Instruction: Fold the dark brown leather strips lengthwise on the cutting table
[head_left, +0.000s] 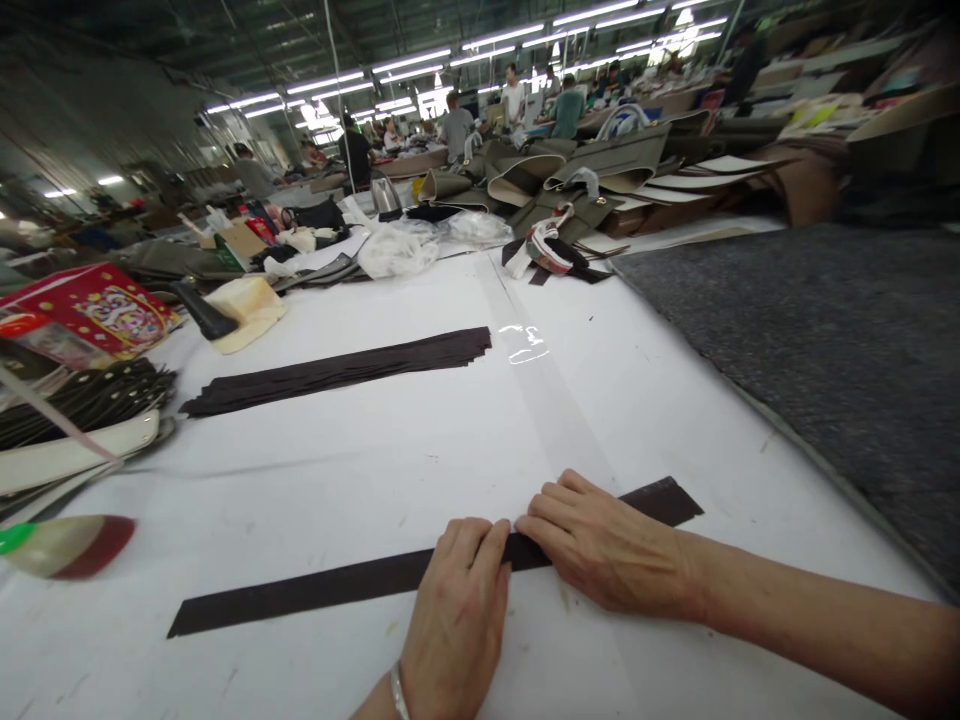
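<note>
A long dark brown strip (300, 597) lies flat across the white table top (390, 460), close to me. My left hand (457, 610) rests on the strip's middle, fingers together and pressed down on it. My right hand (600, 545) lies just to the right, fingertips meeting the left ones on the strip, its far end (664, 498) sticking out beyond. Both hands press rather than grip. Farther back lies a stack of similar dark strips (337, 370).
A grey felt mat (810, 330) covers the table's right side. At the left are a red printed box (90, 310), dark pieces with studs (82, 395), a hammer (206, 315) and a brush (67, 545). Bags and several people fill the background.
</note>
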